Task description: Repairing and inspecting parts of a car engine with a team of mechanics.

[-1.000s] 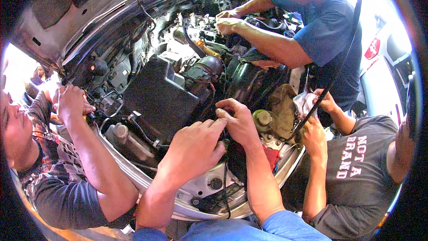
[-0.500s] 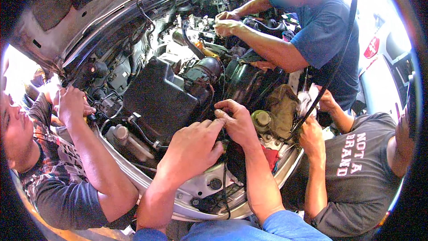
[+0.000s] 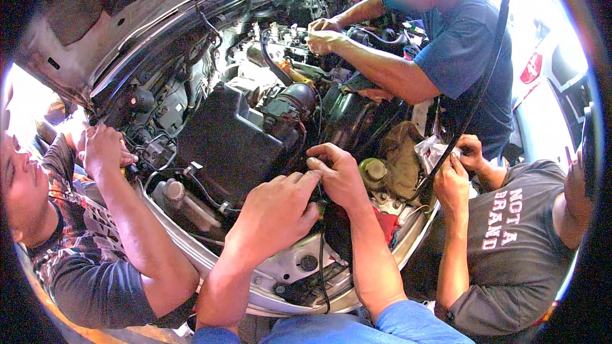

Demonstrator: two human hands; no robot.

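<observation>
My left hand (image 3: 274,213) and my right hand (image 3: 338,175) meet over the front edge of an open engine bay. Both are closed, fingertips pinched and almost touching. Whatever sits between them is too small or hidden to name. Below the hands, a thin black cable (image 3: 323,274) hangs down over the metal front panel (image 3: 290,261); I cannot see whether its upper end is in my fingers. Just beyond my hands lies a large black plastic box (image 3: 229,143) with a ribbed hose (image 3: 299,97) at its side. A red cloth (image 3: 387,224) shows beside my right forearm.
Three co-workers lean in: one at left (image 3: 102,267), one at far right (image 3: 491,64), one at near right (image 3: 510,242) holding crumpled clear plastic (image 3: 435,151). A brown cloth (image 3: 401,159) lies by a yellow-green cap (image 3: 373,171). The raised hood (image 3: 57,57) and a black strut (image 3: 491,70) flank the bay.
My hands have stayed in place. The near-right co-worker's hands have come closer together and slightly lower, with the plastic between them.
</observation>
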